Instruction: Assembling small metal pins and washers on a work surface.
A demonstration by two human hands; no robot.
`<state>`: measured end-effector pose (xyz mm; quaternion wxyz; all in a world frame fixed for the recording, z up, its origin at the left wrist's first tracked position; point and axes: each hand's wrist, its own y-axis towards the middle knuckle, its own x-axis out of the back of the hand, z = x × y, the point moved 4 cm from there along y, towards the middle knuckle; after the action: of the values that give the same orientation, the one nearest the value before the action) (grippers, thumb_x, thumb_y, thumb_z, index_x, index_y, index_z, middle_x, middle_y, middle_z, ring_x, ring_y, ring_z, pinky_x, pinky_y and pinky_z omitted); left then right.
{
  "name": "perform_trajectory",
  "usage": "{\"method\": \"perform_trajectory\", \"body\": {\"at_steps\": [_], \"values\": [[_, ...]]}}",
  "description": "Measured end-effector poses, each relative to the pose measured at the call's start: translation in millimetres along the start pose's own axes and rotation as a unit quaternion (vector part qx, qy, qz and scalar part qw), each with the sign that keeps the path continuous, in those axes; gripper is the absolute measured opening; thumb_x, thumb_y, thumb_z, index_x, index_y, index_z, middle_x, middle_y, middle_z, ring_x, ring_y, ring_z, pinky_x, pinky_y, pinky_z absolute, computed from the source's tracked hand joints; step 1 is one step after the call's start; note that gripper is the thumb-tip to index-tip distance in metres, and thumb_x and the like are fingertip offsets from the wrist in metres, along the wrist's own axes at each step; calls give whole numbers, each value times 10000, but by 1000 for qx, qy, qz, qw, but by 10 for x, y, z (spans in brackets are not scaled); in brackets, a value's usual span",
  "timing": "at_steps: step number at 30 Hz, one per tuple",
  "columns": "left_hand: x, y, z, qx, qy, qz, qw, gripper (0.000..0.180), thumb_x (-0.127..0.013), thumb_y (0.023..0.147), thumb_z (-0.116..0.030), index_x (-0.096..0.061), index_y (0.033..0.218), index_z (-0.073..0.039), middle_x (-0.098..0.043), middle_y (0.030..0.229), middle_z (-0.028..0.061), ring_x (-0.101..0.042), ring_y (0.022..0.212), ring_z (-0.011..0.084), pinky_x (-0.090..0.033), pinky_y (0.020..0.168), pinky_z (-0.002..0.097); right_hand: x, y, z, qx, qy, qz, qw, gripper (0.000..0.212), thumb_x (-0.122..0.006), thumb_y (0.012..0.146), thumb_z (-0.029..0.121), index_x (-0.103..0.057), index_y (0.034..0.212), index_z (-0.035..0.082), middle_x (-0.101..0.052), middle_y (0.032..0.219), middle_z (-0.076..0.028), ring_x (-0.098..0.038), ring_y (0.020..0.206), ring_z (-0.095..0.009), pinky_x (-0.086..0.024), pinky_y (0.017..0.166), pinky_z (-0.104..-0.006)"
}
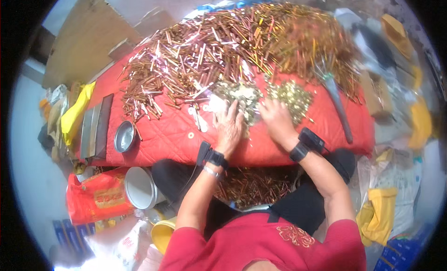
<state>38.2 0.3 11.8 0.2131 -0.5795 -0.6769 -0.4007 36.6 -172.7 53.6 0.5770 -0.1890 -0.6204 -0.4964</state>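
1. red quilted cloth (173,145) spreads underneath.
2. left hand (229,124): fingers slightly apart; grip i cannot tell.
3. right hand (278,119): fingers together; grip i cannot tell.
4. pale bits (247,94) lie at the left fingertips; gold bits (298,101) lie beside the right hand.
5. coppery sticks (200,52) lie heaped beyond.

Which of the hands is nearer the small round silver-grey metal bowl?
Left. The left hand lies to the right of the bowl, across red quilted cloth; the right hand is farther right.
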Motion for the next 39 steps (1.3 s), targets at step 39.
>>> {"method": "perform_trajectory", "body": {"at_steps": [39], "values": [[812, 2262, 731, -26, 276, 108, 955, 525, -480, 798, -671, -644, 1111, -283, -622, 1140, 116, -628, 987, 316, -485, 807, 432, -15, 126, -134, 5, 99, -63, 993, 200, -644, 762, 102, -606, 947, 37, -529, 896, -88, -513, 863, -266, -420, 774, -381]]}}
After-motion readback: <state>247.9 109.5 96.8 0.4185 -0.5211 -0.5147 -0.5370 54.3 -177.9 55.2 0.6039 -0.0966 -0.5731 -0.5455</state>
